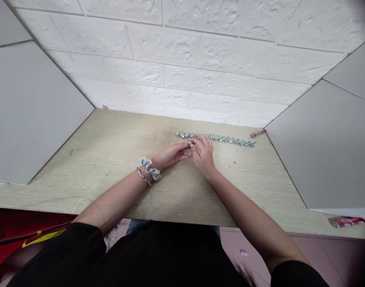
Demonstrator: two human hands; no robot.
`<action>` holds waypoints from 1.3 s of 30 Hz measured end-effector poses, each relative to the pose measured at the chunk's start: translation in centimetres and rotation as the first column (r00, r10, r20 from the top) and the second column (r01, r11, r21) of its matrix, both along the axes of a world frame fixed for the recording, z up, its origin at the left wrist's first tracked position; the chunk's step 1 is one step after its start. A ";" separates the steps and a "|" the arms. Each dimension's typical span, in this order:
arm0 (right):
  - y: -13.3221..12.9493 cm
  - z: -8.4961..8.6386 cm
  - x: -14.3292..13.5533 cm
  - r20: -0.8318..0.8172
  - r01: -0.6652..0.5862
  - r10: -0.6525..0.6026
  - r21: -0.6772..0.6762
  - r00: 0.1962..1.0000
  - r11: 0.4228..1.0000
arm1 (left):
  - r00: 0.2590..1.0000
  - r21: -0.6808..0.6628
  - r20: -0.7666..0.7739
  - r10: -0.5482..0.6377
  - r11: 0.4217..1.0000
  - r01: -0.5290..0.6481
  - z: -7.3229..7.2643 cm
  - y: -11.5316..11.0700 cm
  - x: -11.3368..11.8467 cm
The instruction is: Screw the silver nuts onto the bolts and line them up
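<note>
A long row of silvery metal screws (pixel 227 139) stands on the pale wooden table near the wall, and part of it is hidden behind my fingers. Just in front of the row, my right hand (pixel 203 153) pinches a small metal screw (pixel 190 142) between thumb and forefinger. My left hand (pixel 175 154) comes in from the left, its fingertips at the same screw and its lower fingers loosely curled beneath. Both hands meet around this piece, above the tabletop.
A white brick-patterned wall (pixel 182 79) closes off the back of the table (pixel 110 139). Grey panels (pixel 36 107) stand at both sides. One red battery (pixel 258 133) lies at the back right corner, another red battery (pixel 348 222) at the front right edge.
</note>
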State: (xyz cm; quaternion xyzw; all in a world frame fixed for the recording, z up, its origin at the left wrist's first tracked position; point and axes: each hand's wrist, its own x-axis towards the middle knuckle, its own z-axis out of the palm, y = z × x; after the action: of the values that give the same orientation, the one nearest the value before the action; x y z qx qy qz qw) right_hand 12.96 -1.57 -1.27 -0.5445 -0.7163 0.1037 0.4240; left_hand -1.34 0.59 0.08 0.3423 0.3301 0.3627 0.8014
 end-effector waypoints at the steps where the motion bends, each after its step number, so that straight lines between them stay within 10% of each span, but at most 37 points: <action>1: 0.0 0.0 0.0 -0.001 0.000 0.000 -0.001 1.000 1.000 | 1.000 0.000 -0.001 0.002 1.000 -0.002 0.1 0.0 0.0; 19: 0.6 -0.3 0.5 -0.282 -0.256 0.223 -0.087 0.933 0.963 | 0.966 0.109 -0.109 -0.236 0.963 0.248 -0.1 -0.3 -0.5; 39: 1.3 1.0 1.7 -0.521 -0.373 0.204 -0.244 0.829 0.895 | 0.970 0.128 -0.081 -0.229 0.963 0.238 0.4 -0.1 -0.9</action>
State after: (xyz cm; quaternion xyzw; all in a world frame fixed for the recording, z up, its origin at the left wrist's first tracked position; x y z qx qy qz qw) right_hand 14.61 -0.27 -0.29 -0.4489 -0.6341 0.4203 0.4687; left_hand -2.23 0.48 0.49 0.4447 0.2877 0.2762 0.8020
